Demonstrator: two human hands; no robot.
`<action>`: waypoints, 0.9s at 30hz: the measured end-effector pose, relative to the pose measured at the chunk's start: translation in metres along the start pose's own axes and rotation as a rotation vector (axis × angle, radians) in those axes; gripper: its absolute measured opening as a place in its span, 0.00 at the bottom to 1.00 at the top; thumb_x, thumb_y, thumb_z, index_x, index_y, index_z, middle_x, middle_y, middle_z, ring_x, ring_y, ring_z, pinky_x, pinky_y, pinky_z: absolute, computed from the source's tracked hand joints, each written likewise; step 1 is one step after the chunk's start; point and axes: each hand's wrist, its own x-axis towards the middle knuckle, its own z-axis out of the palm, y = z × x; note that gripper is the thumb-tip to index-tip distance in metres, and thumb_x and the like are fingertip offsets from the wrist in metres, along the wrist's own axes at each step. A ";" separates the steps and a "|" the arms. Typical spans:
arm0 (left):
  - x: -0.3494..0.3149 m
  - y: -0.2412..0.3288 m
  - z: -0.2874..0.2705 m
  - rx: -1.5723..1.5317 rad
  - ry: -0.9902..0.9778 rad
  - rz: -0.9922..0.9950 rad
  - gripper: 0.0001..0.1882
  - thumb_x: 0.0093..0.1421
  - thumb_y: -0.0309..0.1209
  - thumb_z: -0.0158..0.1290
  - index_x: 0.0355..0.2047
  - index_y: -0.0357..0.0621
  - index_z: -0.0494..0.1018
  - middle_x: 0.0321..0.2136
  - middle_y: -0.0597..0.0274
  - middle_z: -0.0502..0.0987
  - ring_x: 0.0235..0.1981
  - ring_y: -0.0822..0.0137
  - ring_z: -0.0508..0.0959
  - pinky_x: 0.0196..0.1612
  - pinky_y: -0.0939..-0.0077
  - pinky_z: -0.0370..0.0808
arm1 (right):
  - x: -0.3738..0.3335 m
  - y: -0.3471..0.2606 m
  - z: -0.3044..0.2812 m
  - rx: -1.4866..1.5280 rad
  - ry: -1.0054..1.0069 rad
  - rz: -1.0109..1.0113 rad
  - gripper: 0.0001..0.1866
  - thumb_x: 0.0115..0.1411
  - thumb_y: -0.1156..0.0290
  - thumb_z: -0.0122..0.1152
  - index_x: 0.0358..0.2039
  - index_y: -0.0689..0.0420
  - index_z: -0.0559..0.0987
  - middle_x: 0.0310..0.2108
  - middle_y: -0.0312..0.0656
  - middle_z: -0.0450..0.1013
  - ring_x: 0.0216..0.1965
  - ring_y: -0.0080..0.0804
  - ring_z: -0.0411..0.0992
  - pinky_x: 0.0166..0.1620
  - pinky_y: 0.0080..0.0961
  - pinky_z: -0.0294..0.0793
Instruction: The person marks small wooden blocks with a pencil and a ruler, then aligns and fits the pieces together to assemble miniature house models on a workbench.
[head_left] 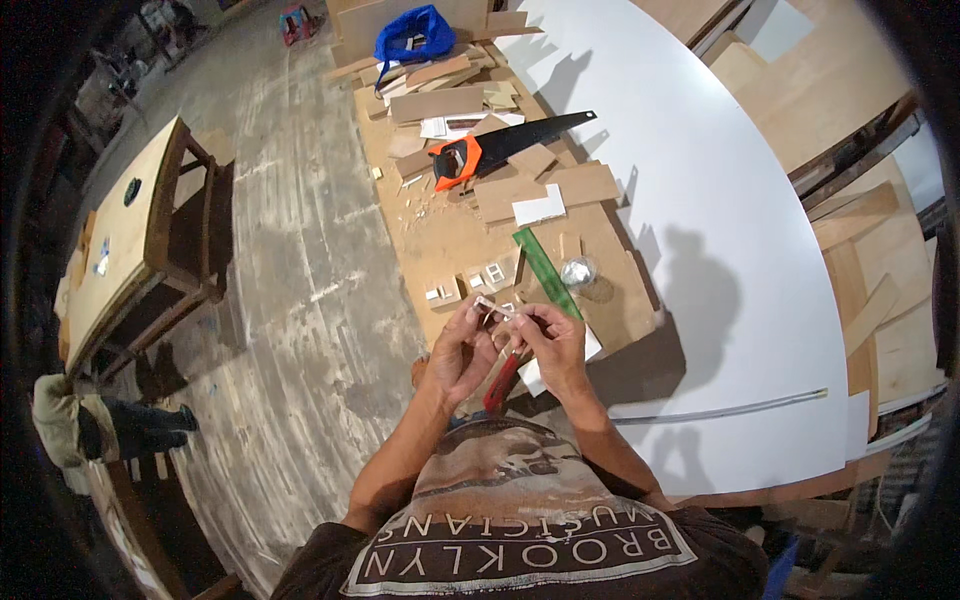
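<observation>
My left hand [463, 352] and my right hand [553, 347] come together over the near end of the workbench. A small, thin white piece [484, 302] is pinched between their fingertips; its exact kind is too small to make out. Just beneath the hands lies a red-handled tool [501, 384], partly covered by my fingers. Beyond them sit small wooden blocks with white pieces on them, one at the left [440, 293] and another farther back [494, 274]. A green straight strip [546, 270] runs alongside my right hand, with a clear round container [577, 272] to its right.
Farther along the bench [410, 215] rest an orange-and-black handsaw [460, 163], stacked wood offcuts [436, 103] and a blue bag [416, 36]. A large white sheet [770, 330] spreads at right, bearing a long thin metal strip [735, 405]. Another wooden table [130, 240] stands left, near a person [100, 425].
</observation>
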 end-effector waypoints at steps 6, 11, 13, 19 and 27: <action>0.001 0.004 0.009 0.000 -0.002 0.021 0.17 0.64 0.37 0.59 0.52 0.50 0.73 0.46 0.68 0.78 0.50 0.68 0.74 0.48 0.69 0.73 | 0.001 -0.004 0.002 -0.046 -0.027 0.007 0.10 0.65 0.71 0.62 0.39 0.67 0.79 0.25 0.37 0.76 0.24 0.18 0.72 0.28 0.16 0.71; 0.005 0.005 0.015 -0.003 -0.001 0.017 0.17 0.64 0.35 0.60 0.52 0.47 0.73 0.44 0.68 0.78 0.47 0.71 0.76 0.48 0.72 0.73 | 0.000 -0.006 0.001 0.033 0.009 -0.011 0.09 0.65 0.70 0.61 0.37 0.65 0.79 0.24 0.36 0.76 0.23 0.18 0.72 0.28 0.17 0.71; 0.005 0.004 0.019 0.028 0.048 0.034 0.17 0.64 0.35 0.59 0.51 0.46 0.72 0.43 0.69 0.77 0.46 0.72 0.75 0.47 0.72 0.73 | 0.000 -0.010 0.004 -0.054 -0.016 0.035 0.09 0.65 0.70 0.60 0.36 0.65 0.79 0.24 0.35 0.75 0.23 0.17 0.71 0.27 0.17 0.70; 0.008 0.006 0.010 0.025 0.007 0.048 0.17 0.64 0.36 0.59 0.51 0.47 0.72 0.44 0.69 0.77 0.47 0.70 0.75 0.49 0.71 0.73 | 0.002 0.003 -0.014 0.051 0.003 -0.011 0.10 0.66 0.69 0.60 0.37 0.65 0.79 0.25 0.36 0.76 0.23 0.16 0.70 0.27 0.17 0.70; 0.007 0.009 0.004 0.075 -0.021 0.009 0.19 0.64 0.38 0.60 0.53 0.47 0.73 0.44 0.70 0.77 0.49 0.72 0.73 0.47 0.73 0.71 | 0.003 0.017 0.002 0.348 -0.072 0.204 0.08 0.66 0.70 0.61 0.35 0.63 0.79 0.26 0.37 0.76 0.24 0.18 0.69 0.27 0.16 0.67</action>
